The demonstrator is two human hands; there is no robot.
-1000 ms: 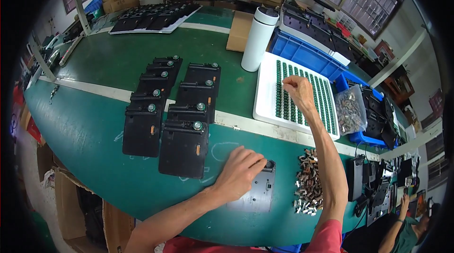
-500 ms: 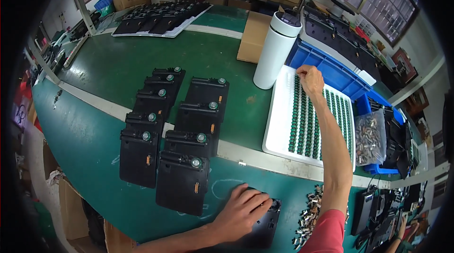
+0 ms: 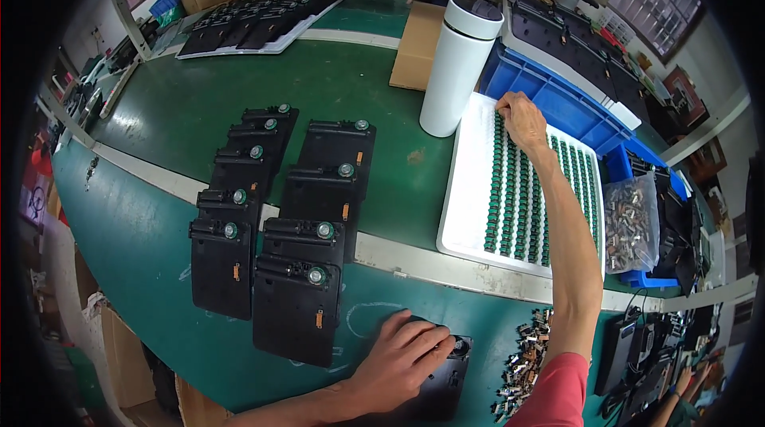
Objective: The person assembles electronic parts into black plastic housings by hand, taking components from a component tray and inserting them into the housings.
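**Left hand (image 3: 402, 367) on a near black panel (image 3: 446, 387), right hand (image 3: 523, 122) at a white tray (image 3: 466, 188)**

The green surface (image 3: 127, 240) spans the scene. Left of centre, overlapping black plates (image 3: 291, 319) lie in two columns. The tray lies to the right, a white flask (image 3: 456, 68) upright beside its far left corner. The near panel is partly hidden beneath the left hand's bent fingers; whether that grip is closed on anything cannot be told. The right hand's grip is narrow, but whether it holds something cannot be told; it is at the far end of the leftmost row of small green parts (image 3: 495, 188).
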